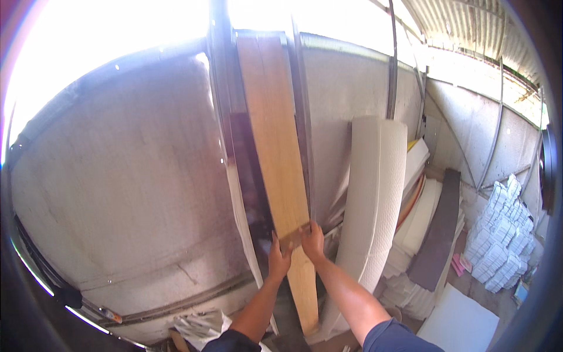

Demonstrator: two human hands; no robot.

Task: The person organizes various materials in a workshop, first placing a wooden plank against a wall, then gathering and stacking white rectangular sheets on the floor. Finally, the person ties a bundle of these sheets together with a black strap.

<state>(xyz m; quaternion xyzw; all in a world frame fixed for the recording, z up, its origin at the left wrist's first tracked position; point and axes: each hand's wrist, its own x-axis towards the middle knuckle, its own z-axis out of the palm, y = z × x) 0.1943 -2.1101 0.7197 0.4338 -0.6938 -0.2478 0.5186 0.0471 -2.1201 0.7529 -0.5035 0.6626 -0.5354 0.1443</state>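
Note:
A long light-brown wooden plank point(275, 146) stands nearly upright, leaning against a dark metal post and the grey wall. My left hand point(278, 258) grips its left edge low down, fingers wrapped around the wood. On the opposite edge, at about the same height, my right hand point(312, 240) holds the plank. Both forearms rise from the lower edge of the picture. The plank's foot rests near the floor at the bottom, among other material.
A tall white textured panel point(375, 193) leans right of the plank. Further right stand white foam sheets point(419, 217), a dark board point(437, 229) and a stack of white blocks point(498, 234). A grey concrete wall point(117, 176) fills the left. Crumpled paper point(199, 325) lies below.

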